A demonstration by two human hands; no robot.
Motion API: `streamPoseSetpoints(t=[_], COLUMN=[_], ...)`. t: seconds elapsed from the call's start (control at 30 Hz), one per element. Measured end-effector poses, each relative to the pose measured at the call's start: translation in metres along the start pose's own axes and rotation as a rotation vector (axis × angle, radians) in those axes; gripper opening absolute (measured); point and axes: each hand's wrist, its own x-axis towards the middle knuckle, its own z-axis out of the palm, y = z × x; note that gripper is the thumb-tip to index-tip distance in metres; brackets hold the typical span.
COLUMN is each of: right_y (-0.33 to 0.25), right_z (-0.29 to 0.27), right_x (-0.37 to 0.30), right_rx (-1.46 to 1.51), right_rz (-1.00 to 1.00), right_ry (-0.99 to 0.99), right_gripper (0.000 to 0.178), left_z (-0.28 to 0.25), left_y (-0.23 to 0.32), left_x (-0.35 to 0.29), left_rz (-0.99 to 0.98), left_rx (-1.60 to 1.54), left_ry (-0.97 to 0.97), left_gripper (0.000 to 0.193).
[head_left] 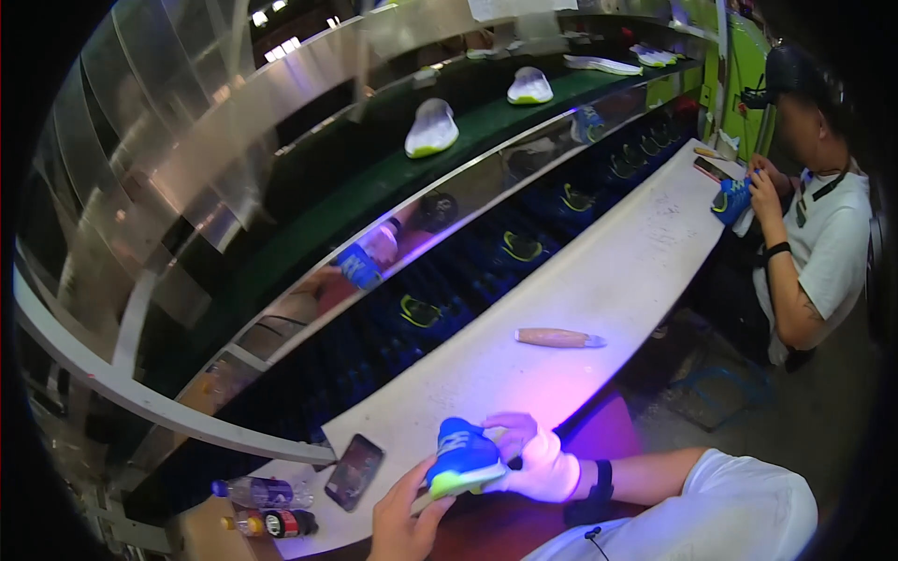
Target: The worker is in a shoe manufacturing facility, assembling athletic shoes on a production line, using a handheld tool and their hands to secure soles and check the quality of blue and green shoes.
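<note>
I hold a blue sneaker (462, 455) with a yellow-green sole just above the near end of the white workbench (599, 280). My left hand (404, 517) comes up from the lower edge and grips the sole at its toe end. My right hand (540, 460), washed pale by violet light and with a black band on the wrist, clasps the heel end from the right. The shoe lies on its side between both hands.
A dark phone (354, 470) and two plastic bottles (265, 506) lie left of my hands. A wooden-handled tool (559, 338) rests mid-bench. Blue shoes (418, 311) ride the lower conveyor; white soles (432, 128) sit on the green upper belt. A co-worker (816, 234) holds another blue shoe (731, 199).
</note>
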Motion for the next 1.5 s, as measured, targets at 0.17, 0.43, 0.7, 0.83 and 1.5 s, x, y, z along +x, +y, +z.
streamPoseSetpoints(t=[0.17, 0.43, 0.7, 0.83, 1.5], right_y=[-0.008, -0.006, 0.005, 0.006, 0.061], right_z=[-0.053, -0.051, -0.036, -0.04, -0.096], right_x=[0.052, 0.048, 0.048, 0.049, 0.033], right_rx=[0.343, 0.12, 0.214, 0.236, 0.474], right_rz=[0.021, -0.217, -0.203, -0.156, 0.701], right_ry=[-0.4, -0.362, -0.429, -0.397, -0.033], right_gripper=[0.061, 0.066, 0.067, 0.063, 0.041], left_z=[0.102, 0.132, 0.116, 0.114, 0.052], left_y=[-0.055, -0.063, -0.058, -0.056, -0.09], left_x=[-0.009, 0.018, 0.018, 0.031, 0.078], left_rz=[0.265, 0.253, 0.379, 0.288, -0.052], left_rx=[0.032, -0.394, -0.328, -0.424, -0.487], left_ry=[0.104, 0.369, 0.424, 0.357, -0.216], left_gripper=[0.068, 0.042, 0.041, 0.045, 0.105])
